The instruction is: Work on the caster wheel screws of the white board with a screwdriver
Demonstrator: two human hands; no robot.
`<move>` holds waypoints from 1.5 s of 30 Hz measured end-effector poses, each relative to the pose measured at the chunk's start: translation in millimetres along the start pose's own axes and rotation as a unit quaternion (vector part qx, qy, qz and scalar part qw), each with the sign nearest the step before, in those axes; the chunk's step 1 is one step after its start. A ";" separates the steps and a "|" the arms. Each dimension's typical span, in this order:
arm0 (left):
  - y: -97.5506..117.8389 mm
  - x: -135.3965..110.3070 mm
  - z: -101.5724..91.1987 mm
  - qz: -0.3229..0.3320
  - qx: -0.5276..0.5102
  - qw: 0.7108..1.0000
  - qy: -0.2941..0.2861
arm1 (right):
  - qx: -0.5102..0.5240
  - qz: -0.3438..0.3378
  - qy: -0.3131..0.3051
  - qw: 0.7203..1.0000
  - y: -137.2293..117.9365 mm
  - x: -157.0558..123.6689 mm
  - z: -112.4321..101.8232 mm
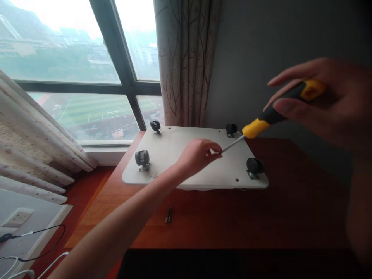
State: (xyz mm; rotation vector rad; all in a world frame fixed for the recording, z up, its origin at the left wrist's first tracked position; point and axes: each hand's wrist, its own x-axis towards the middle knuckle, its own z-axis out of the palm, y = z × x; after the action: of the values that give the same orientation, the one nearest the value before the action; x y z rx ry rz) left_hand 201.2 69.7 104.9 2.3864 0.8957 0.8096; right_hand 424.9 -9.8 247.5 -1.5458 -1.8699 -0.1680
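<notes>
On the tabletop (pixel 261 217), right hand (pixel 325 100) at 3 o'clock grips a screwdriver (pixel 255 128), tip meeting the left hand (pixel 197 155), pinched shut over a board (pixel 174 149); screws (pixel 168 214) at its 6 o'clock

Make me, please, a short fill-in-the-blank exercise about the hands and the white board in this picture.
1. The right hand holds a screwdriver with a black and ____ handle.
2. The left hand pinches the ____ of the screwdriver's metal shaft.
3. The white board carries ____ black wheels.
Missing words: yellow; tip; four.
</notes>
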 end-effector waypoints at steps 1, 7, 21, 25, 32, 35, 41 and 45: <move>-5.0 22.1 -0.4 -0.020 0.029 0.999 0.013 | -0.041 -0.042 0.002 0.998 1.4 16.8 3.4; -42.7 124.3 22.0 -0.102 0.055 0.993 0.030 | -0.092 -0.096 -0.052 0.990 22.1 92.6 46.6; -88.1 166.4 61.2 -0.148 0.054 0.987 0.012 | -0.075 -0.046 -0.106 0.990 69.2 127.6 89.2; -93.0 165.1 64.1 -0.154 0.069 0.986 0.000 | -0.069 -0.027 -0.106 0.992 70.6 127.6 93.8; -89.2 157.6 62.3 -0.152 0.099 0.982 -0.042 | -0.077 -0.045 -0.126 0.988 83.4 130.2 107.3; -78.6 147.2 50.5 -0.134 0.107 0.984 -0.040 | -0.077 -0.022 -0.136 0.988 90.1 135.8 115.1; -40.8 72.0 2.5 -0.057 0.111 0.991 -0.057 | -0.017 0.025 -0.165 0.986 103.2 142.7 119.8; -18.8 -18.3 -22.4 -0.043 0.095 0.993 -0.056 | -0.045 0.015 -0.148 0.988 104.5 143.7 119.7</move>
State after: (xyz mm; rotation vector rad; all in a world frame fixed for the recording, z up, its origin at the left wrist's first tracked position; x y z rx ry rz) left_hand 167.0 74.4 103.2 2.5073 1.0636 0.5737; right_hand 461.8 197.4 207.3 -1.7374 -2.0898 -0.0091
